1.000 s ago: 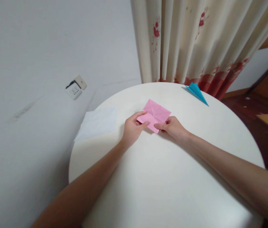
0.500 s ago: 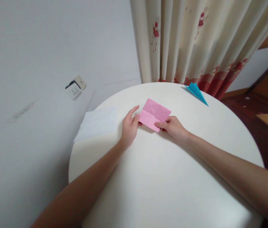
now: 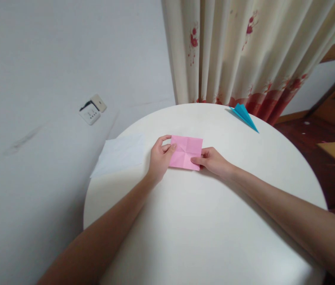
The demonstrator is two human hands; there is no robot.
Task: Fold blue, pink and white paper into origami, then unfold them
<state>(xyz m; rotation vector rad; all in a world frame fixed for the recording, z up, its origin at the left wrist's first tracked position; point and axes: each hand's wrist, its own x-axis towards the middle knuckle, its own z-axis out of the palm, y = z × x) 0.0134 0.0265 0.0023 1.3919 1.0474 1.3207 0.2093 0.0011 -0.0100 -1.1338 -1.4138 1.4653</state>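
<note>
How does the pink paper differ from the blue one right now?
The pink paper lies as a creased rectangle, pinched by the left hand and right hand; the blue paper is folded to a narrow point, untouched at the far rim. Both rest on the white table.

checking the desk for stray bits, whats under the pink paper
The pink paper lies on the round white table, held at its edges by the left hand and right hand. Anything beneath the paper is hidden.
</note>
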